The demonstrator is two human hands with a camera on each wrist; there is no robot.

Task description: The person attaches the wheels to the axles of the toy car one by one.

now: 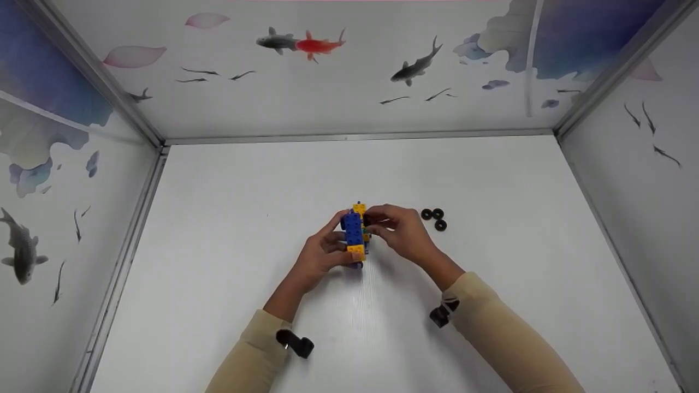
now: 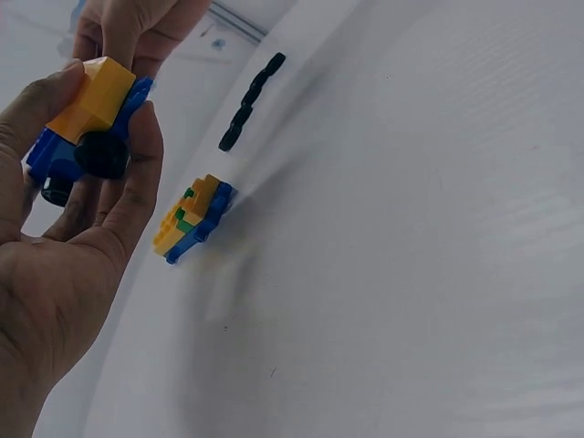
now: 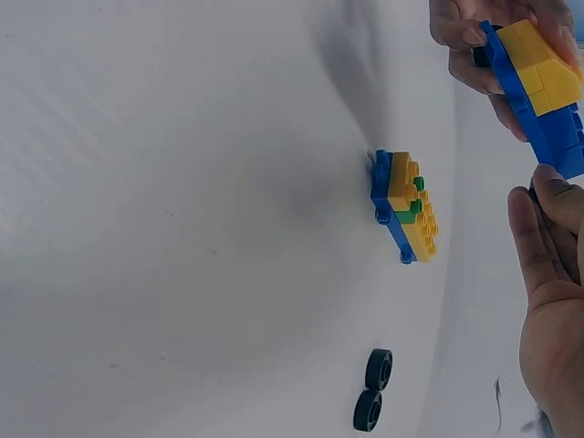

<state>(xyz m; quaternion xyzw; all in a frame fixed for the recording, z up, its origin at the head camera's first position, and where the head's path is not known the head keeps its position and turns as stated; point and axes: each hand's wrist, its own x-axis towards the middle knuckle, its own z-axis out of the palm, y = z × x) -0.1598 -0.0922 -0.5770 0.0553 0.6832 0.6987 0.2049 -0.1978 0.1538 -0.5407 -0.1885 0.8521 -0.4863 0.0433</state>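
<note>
My left hand [image 1: 318,252] grips a toy car of blue and yellow bricks [image 1: 354,229], raised above the table. Its yellow block [image 2: 94,96] lies against the thumb, and a black wheel [image 2: 100,154] shows on its side in the left wrist view. With thumb and fingers, my right hand [image 1: 403,232] pinches a small black wheel right at the edge of the car's blue base [image 3: 557,146]; the fingertips cover most of this wheel. Below the hands, a second brick car [image 3: 401,208], yellow and green on a blue base, stands on the table.
Several loose black wheels [image 1: 438,214] lie on the white table [image 1: 246,191] just right of my right hand. Printed walls in metal framing [image 1: 349,137] enclose the table at the back and on both sides.
</note>
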